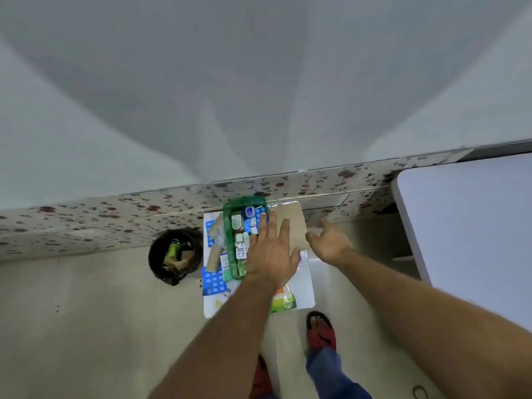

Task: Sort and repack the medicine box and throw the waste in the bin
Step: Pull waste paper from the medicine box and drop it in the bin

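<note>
A green medicine box [243,231] stands on a small white tabletop [309,283], against its far edge and left of the middle. Inside lie several small white bottles and sachets and a blue blister strip; they are too small and blurred to count surely. Just right of the box, at the far right corner, lies one brown cardboard sheet [292,226].

Along the tabletop's left edge, outside the box, lie two brownish rolls [214,251], one blue blister sheet [213,282] near the near-left corner, and a white carton beside it. At the near edge sits one green and orange packet [283,300], partly hidden by the forearm.

One black-lined bin [175,256] stands on the floor [86,326] just left of the tabletop; it holds a green bottle and brown cardboard scraps.

The left hand [272,257] is spread flat, fingers over the box's right rim and the cardboard sheet, pinching nothing. The right hand [328,243] hovers open beyond the tabletop's right edge, fingers loosely splayed, empty.
</note>
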